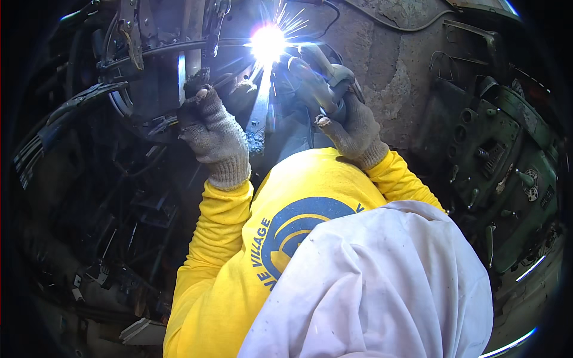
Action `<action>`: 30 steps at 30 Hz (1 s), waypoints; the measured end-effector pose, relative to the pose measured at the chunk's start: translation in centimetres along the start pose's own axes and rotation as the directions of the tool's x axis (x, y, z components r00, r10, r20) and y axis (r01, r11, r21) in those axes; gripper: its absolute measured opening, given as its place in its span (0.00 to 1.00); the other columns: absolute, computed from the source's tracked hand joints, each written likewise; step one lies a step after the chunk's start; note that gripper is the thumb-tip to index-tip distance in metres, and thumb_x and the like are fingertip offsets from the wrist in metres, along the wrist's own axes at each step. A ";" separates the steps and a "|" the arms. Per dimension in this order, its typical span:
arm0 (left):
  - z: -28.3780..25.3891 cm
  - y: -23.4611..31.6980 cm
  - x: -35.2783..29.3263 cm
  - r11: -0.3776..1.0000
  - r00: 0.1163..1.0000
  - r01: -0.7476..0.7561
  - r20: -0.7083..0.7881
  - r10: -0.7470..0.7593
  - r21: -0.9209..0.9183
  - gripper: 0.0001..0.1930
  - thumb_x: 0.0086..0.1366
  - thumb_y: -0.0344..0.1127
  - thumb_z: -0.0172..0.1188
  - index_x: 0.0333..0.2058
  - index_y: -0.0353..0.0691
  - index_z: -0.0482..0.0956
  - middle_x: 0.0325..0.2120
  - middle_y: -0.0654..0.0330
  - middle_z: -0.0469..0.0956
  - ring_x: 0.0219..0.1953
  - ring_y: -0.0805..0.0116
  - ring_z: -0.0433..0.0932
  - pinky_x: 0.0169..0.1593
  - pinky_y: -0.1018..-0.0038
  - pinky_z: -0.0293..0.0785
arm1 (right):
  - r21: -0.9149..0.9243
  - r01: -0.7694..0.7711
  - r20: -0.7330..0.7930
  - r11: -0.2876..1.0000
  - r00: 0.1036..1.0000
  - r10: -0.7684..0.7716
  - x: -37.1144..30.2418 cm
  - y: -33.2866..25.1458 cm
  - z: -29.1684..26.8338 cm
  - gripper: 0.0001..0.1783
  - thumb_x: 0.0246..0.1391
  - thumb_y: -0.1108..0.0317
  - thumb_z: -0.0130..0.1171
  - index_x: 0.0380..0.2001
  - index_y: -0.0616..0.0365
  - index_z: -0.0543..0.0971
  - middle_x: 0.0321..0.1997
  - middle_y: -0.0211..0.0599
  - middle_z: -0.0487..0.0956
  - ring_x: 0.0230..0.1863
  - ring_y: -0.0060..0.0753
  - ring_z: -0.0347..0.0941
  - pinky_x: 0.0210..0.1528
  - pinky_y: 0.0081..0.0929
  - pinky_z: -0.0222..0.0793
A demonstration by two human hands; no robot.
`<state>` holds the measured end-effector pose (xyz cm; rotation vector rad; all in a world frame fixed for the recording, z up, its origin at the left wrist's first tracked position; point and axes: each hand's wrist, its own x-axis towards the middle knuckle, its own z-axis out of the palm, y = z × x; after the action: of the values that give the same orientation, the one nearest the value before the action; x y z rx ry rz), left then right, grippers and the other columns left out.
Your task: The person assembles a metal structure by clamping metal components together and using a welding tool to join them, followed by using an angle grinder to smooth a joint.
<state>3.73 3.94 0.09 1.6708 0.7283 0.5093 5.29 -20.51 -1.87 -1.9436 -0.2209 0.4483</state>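
A dazzling welding arc (267, 43) throws sparks at the top middle. My right hand (353, 132), in a grey knitted glove, is closed around the handle of a grey welding torch (311, 83), whose front end points toward the arc. Lower left of the arc, my left hand (216, 134), gloved likewise, is raised with its fingers curled at a small dark piece I cannot make out. Between the hands, a flat metal bar (258, 113) runs down from the glare, its lower end rough. Glare hides the spot being welded.
A green machine (498, 161) with levers and knobs stands at the right. Metal frame parts (134, 36) hang at upper left, with a bundle of rods (48, 128) below. Dark scrap (149, 209) lies at left. White cloth (382, 286) covers much of the lower right.
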 end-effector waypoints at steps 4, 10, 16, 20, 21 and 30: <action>0.0 -0.5 0.1 0.977 0.992 -0.122 -0.005 0.125 0.176 0.07 0.71 0.30 0.61 0.43 0.32 0.79 0.37 0.56 0.82 0.39 0.67 0.82 0.46 0.75 0.79 | -0.030 0.064 -0.008 0.997 0.998 -0.065 0.0 0.3 0.2 0.34 0.56 0.51 0.67 0.59 0.57 0.69 0.48 0.52 0.81 0.45 0.55 0.82 0.51 0.41 0.78; -0.5 -2.0 -0.1 0.979 0.987 -0.161 0.013 0.160 0.129 0.09 0.71 0.32 0.61 0.43 0.31 0.79 0.39 0.53 0.82 0.40 0.64 0.82 0.46 0.74 0.79 | 0.014 0.002 0.014 1.000 1.000 -0.002 0.1 -0.1 0.1 0.32 0.56 0.52 0.68 0.58 0.56 0.70 0.46 0.52 0.81 0.45 0.55 0.81 0.50 0.41 0.77; -0.6 -1.8 -0.1 0.994 0.994 -0.108 0.021 0.108 -0.003 0.09 0.70 0.28 0.60 0.46 0.31 0.77 0.41 0.52 0.82 0.45 0.65 0.83 0.48 0.74 0.80 | -0.019 -0.056 0.057 0.998 0.997 0.057 0.0 -0.4 -0.1 0.33 0.56 0.57 0.67 0.59 0.65 0.69 0.49 0.53 0.80 0.50 0.51 0.78 0.54 0.38 0.73; -0.2 -0.9 -0.1 0.981 0.989 -0.148 0.017 0.147 0.129 0.08 0.70 0.28 0.60 0.45 0.31 0.78 0.40 0.53 0.82 0.44 0.66 0.82 0.48 0.74 0.79 | -0.057 0.171 -0.051 0.984 0.984 -0.173 0.1 1.1 0.8 0.30 0.57 0.59 0.64 0.57 0.65 0.70 0.40 0.40 0.80 0.42 0.32 0.78 0.45 0.32 0.73; -0.2 -0.8 -0.1 0.980 0.989 -0.149 0.020 0.147 0.130 0.07 0.70 0.28 0.59 0.44 0.31 0.78 0.40 0.54 0.82 0.44 0.66 0.82 0.48 0.74 0.79 | 0.079 0.050 -0.041 0.996 0.998 -0.046 -0.1 0.2 0.4 0.29 0.56 0.59 0.65 0.55 0.63 0.71 0.44 0.44 0.80 0.46 0.41 0.77 0.50 0.35 0.72; 0.2 -0.8 0.1 0.979 0.986 -0.167 0.026 0.165 0.120 0.06 0.72 0.29 0.58 0.42 0.33 0.79 0.37 0.56 0.82 0.41 0.68 0.80 0.48 0.73 0.77 | 0.101 0.023 -0.040 0.995 0.999 -0.019 -0.1 0.0 0.2 0.32 0.55 0.57 0.66 0.58 0.64 0.70 0.48 0.55 0.80 0.50 0.56 0.78 0.54 0.41 0.72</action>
<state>3.78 3.93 -0.79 1.8584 0.6214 0.5777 5.08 -20.36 -1.89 -1.8474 -0.1897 0.4007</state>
